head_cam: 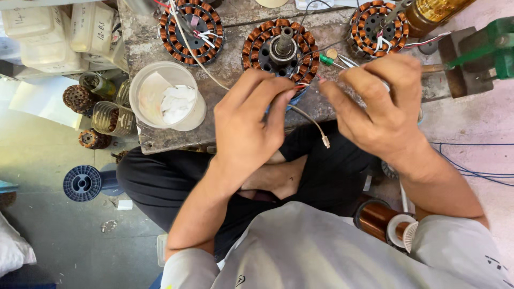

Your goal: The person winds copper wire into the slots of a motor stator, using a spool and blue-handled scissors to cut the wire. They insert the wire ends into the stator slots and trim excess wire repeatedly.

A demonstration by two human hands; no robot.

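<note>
The person sits cross-legged at a low, worn worktop [235,64], both hands up over its near edge. The left hand [249,120] is curled, fingers bent and pinched together on thin wires at the near rim of a copper-wound motor stator [279,47], which lies flat on the worktop just beyond the fingertips, its steel shaft sticking up at the centre. The right hand [383,107] is closed too, thumb and forefinger nipping the same bundle of fine wires close beside the left fingertips; what exactly is between them I cannot make out. A green-handled tool [327,60] lies just beyond the right hand's fingers. A grey lead with a small connector [313,124] dangles below, between the two hands.

Further off beyond the left hand sits a second stator [190,24], and beyond the right hand a third [377,25]. To the outside of the left hand stands a white plastic tub [167,95] with crumpled white cloth inside. Down by the right forearm rests a spool of copper wire [381,219].
</note>
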